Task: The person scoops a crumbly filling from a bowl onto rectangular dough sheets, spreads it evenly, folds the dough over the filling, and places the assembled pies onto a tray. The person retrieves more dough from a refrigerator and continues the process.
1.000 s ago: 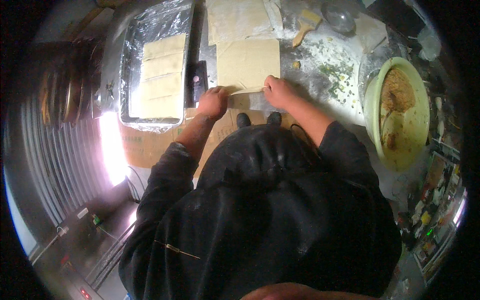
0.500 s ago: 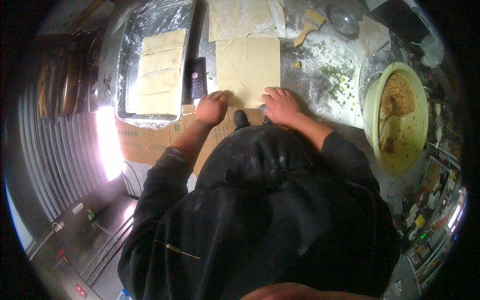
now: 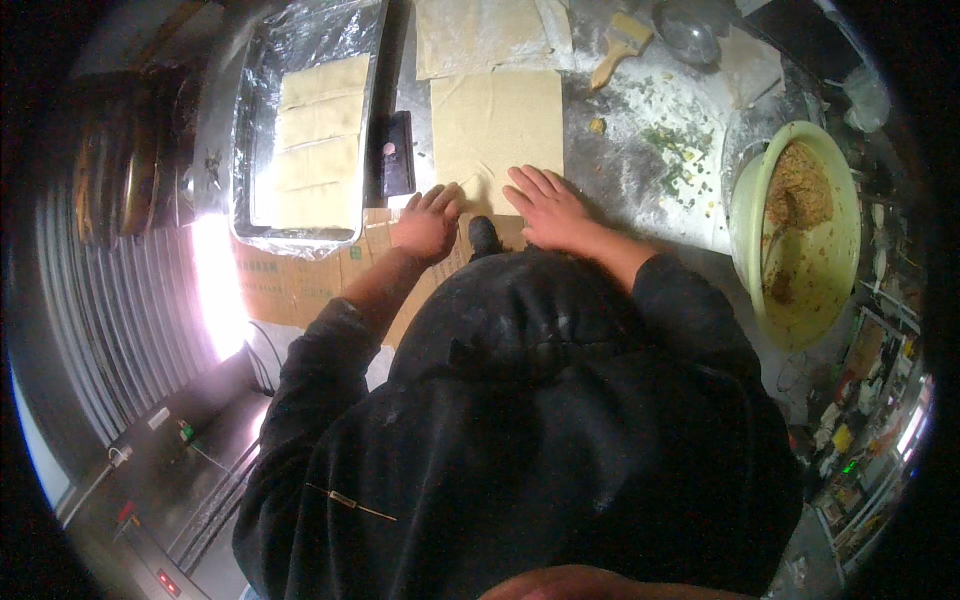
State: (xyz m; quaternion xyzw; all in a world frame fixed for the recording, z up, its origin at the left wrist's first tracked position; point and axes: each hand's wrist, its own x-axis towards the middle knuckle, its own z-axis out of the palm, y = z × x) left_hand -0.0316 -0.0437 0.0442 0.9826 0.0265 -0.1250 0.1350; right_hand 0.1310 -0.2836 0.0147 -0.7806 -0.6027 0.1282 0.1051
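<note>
A pale rectangular dough sheet lies flat on the floured worktop, with faint creases near its close edge. At its near left corner is my left hand, fingers slightly bent and apart, the tips touching the corner. My right hand rests open on the near right part of the sheet, fingers stretched out. Beyond it lie more floured dough sheets, stacked and overlapping. To the left, a metal tray lined with clear plastic film holds several flat dough pieces set in a column.
A dark phone lies between tray and dough. On the right are a wooden-handled brush, a small metal bowl, scattered flour with green bits, and a pale green basin with brown filling. Flattened cardboard lies below the table's edge.
My right hand has slid a little left and away from me onto the sheet, its fingers straightening. My left hand stays at the near left corner, its fingers slightly less curled.
</note>
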